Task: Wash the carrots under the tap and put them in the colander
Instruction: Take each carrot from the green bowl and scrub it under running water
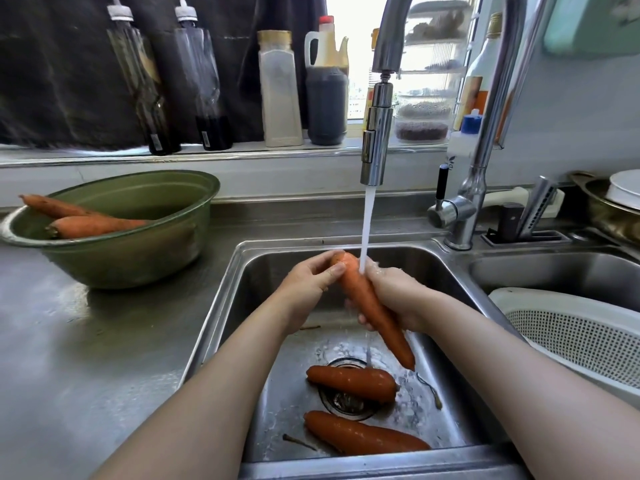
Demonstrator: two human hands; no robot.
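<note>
A long orange carrot [372, 308] is held over the left sink basin, thick end up under the running water from the tap [376, 133]. My left hand [306, 289] grips its thick top end with thumb and fingers. My right hand [394, 299] wraps around its middle from the right. Two more carrots lie on the basin floor, one across the drain [351, 382] and one nearer the front [363, 434]. A white colander [571, 330] sits in the right basin and looks to hold nothing.
A green bowl [131, 251] on the left counter holds two unwashed carrots [93, 225]. Bottles [280, 91] line the windowsill behind the sink. A tap handle [446, 209] and a knife block [526, 220] stand at the back right, with stacked dishes [620, 199] at the far right.
</note>
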